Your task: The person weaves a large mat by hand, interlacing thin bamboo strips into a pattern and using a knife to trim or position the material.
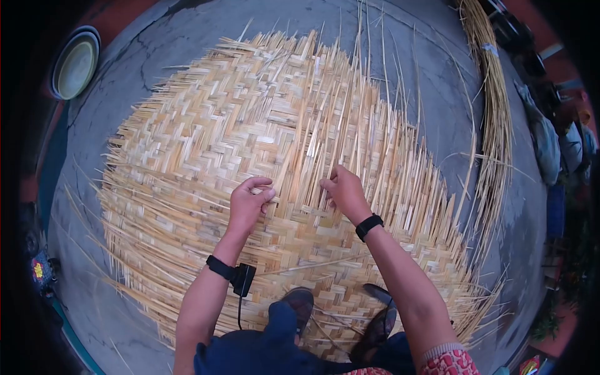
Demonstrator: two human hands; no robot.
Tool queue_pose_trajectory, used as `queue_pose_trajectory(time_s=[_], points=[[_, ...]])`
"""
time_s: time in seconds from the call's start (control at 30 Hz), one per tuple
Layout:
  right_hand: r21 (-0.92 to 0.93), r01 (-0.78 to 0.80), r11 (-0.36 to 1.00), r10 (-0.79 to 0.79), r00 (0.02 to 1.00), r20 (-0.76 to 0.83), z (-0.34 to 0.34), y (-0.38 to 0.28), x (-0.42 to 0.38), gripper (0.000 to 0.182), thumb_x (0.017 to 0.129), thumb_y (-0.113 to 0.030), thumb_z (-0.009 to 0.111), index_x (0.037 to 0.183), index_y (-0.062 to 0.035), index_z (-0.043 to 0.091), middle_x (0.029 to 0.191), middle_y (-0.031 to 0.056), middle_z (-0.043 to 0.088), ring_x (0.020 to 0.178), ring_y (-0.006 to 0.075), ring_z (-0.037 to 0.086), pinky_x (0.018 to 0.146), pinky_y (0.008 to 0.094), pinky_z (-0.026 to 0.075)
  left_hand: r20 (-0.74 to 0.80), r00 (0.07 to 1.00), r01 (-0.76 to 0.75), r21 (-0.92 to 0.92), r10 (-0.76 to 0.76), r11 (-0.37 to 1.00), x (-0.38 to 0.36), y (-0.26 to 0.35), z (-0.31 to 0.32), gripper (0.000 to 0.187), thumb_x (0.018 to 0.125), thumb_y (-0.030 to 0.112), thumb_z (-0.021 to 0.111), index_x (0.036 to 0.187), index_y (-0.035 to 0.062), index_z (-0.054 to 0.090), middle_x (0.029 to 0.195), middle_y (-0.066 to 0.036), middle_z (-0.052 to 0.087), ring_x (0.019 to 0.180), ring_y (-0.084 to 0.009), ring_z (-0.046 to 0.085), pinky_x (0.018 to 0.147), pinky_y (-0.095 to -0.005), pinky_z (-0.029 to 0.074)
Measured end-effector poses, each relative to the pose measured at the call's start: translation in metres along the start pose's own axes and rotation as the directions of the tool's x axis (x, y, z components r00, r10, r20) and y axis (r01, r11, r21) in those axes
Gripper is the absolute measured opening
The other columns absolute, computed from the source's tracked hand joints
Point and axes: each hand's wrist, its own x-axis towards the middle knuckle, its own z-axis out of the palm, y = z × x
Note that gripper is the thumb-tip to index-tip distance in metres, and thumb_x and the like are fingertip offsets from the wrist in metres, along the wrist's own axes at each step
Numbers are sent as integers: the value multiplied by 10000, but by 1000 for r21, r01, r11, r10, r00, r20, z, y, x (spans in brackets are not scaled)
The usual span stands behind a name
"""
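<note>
A large woven mat of split reed strips (pixel 237 125) lies on the ground under me. My left hand (pixel 247 203) is low over its middle, fingers curled, with a gap between index finger and thumb; nothing shows plainly between them. To its right, my right hand (pixel 347 192) is pinched at the loose ends of the upright reed strips (pixel 310 169). Its fingertips close on a strip there, partly hidden by the fingers. Between the hands, several strips lie lengthwise, over the tighter herringbone weave (pixel 306 234). Long loose strip ends stick out past the mat's edges.
A bundle of long reeds (pixel 494 131) lies along the right, tied near its top. A round basin (pixel 76 65) stands at the upper left. My shoes (pixel 378 322) rest on the mat's near part. Cracked grey concrete (pixel 147 62) surrounds the mat, with cloths (pixel 544 147) at far right.
</note>
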Motion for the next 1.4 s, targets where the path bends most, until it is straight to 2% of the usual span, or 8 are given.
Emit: queue_pose_trajectory(time_s=[0.57,0.77,0.83,0.9,0.97,1.07,1.17,1.4], points=[[-350,2,937,-90,968,-235,19,20,-4,161,837,-152,715,889,-16,648,852,189,717,822,378,698,757,432,559,16,997,72,85,-74,994,19,0,5,286,884,-22,743,1164,-16,686,825,-54,685,589,-89,584,506,-223,475],[389,-9,921,-38,993,114,8,18,-14,176,865,-125,748,960,1,672,790,93,673,760,183,663,707,340,518,151,988,33,61,-42,998,21,-8,0,307,884,-18,739,1186,1,687,876,-43,709,680,-89,622,604,-223,515],[-239,169,956,-160,986,57,3,25,-12,205,877,-91,735,1045,-7,654,895,113,698,797,203,673,729,331,525,77,996,27,84,-33,996,14,-9,3,279,886,-12,730,1164,4,702,894,-38,719,697,-88,632,628,-227,524],[-228,179,957,-173,984,48,9,33,-11,255,878,-85,740,1100,-11,638,943,123,699,805,216,678,741,340,534,4,1000,17,108,-18,994,6,-17,2,253,889,-6,721,1142,7,717,911,-32,730,714,-88,641,651,-231,532],[-218,194,956,-189,981,43,15,33,-13,309,879,-79,745,1155,-15,623,992,134,701,813,230,682,753,349,544,148,838,-467,693,525,549,-6,-27,-1,146,889,42,720,1026,50,768,851,-53,743,692,-117,656,645,-258,523],[32,167,985,-162,979,-124,18,25,-29,419,850,-43,745,1242,-48,596,1110,140,675,928,269,679,849,366,548,-45,985,-113,557,165,823,-17,-22,-2,117,885,79,718,983,67,780,826,-91,749,707,-194,694,669,-319,536],[-553,394,735,-537,835,-119,28,24,-53,424,850,-34,689,1264,-32,599,1163,134,641,1081,282,628,941,378,527,-93,989,-80,347,119,935,-8,-25,-4,139,884,98,714,1006,76,778,847,-126,744,754,-251,717,702,-351,539],[-807,446,388,-577,800,165,80,60,-76,513,866,-70,583,1368,28,548,1272,145,558,1210,295,540,1012,380,503,72,953,-263,679,294,685,-7,-38,-25,162,948,79,658,1062,45,768,861,-55,742,722,-139,655,692,-294,528]])
